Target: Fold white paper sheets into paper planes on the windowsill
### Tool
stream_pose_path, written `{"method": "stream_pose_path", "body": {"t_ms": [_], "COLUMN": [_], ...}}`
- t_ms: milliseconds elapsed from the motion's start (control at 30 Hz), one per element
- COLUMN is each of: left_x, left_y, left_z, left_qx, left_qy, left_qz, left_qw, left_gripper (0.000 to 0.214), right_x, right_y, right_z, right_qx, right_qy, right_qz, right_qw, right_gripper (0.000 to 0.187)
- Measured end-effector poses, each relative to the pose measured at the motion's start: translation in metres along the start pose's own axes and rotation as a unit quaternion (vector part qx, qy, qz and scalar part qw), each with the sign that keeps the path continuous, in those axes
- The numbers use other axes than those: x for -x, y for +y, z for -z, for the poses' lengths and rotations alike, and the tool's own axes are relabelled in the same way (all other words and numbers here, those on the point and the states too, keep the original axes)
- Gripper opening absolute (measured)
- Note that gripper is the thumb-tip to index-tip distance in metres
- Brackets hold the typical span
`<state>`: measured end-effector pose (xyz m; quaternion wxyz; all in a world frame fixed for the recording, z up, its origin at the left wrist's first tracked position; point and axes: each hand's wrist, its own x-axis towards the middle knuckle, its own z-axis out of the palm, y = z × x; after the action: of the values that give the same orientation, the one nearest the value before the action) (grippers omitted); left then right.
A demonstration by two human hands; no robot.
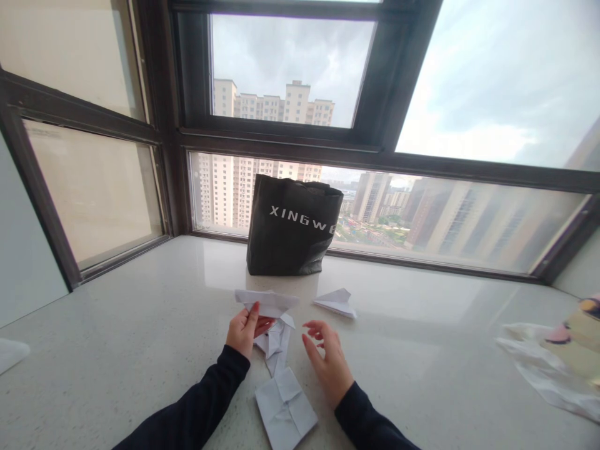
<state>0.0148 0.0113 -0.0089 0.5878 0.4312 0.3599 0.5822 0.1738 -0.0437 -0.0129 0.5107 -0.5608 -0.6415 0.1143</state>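
Observation:
My left hand (244, 330) pinches a folded piece of white paper (268, 304) between thumb and fingers, lifted over the sill and shaped like a long narrow boat. To its right, my right hand (327, 359) is held apart from the paper, fingers bent and spread with nothing in them. Below the held paper lies a crumpled-looking folded white paper piece (277, 350). Nearer to me, a square folded paper (285, 409) with creased flaps at its centre lies flat between my forearms. Beyond my right hand rests a paper plane (336, 302).
A black bag (293, 234) with white lettering stands upright against the window (469, 219). On the pale speckled sill (140, 369), white plastic (546, 359) and a partly cut-off plush-looking thing (579, 340) sit at the far right. Another white item (12, 354) shows at the left edge.

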Motion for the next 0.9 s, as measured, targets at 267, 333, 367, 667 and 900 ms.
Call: {"method": "stream_pose_path", "body": {"t_ms": [267, 333, 367, 667, 900], "left_x": [0.008, 0.012, 0.012, -0.006, -0.004], "left_y": [-0.001, -0.001, -0.002, -0.012, -0.008], "left_z": [-0.008, -0.013, -0.014, 0.004, 0.003], "left_qx": [0.017, 0.012, 0.01, -0.011, -0.011], "left_qy": [-0.063, -0.089, -0.095, -0.02, 0.017], "left_qz": [0.014, 0.02, 0.02, -0.032, -0.057], "left_qw": [0.998, 0.996, 0.995, 0.999, 0.998], "left_gripper": [0.04, 0.041, 0.042, 0.04, 0.041], "right_x": [0.013, 0.013, 0.013, 0.009, 0.006], "right_y": [-0.02, -0.019, -0.019, -0.011, -0.004], "right_z": [0.001, 0.0, 0.0, 0.003, 0.004], "right_qx": [0.08, 0.094, 0.097, 0.182, 0.244], "right_qy": [-0.217, -0.225, -0.223, -0.223, -0.195], "right_qz": [0.131, 0.122, 0.117, 0.113, 0.096], "right_qw": [0.964, 0.962, 0.963, 0.951, 0.945], "right_gripper": [0.063, 0.067, 0.068, 0.064, 0.029]}}
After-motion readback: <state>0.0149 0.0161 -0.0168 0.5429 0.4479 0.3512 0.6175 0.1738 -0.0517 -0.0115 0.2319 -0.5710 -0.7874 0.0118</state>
